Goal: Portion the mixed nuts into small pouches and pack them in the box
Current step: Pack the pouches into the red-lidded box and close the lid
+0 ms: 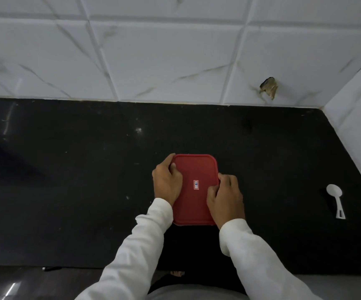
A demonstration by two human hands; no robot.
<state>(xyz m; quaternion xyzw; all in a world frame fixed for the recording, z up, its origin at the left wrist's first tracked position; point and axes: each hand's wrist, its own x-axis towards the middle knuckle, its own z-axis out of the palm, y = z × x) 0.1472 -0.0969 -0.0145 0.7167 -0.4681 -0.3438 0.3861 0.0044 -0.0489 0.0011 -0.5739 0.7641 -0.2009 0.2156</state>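
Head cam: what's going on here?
A person in white sleeves has both hands on a red-lidded box on the black counter. The left hand grips its left edge near the far corner, and the right hand grips its right edge. The lid is on; whether it is being pressed shut or pried off cannot be told. A white spoon lies untouched to the right. No nuts or pouches are in view.
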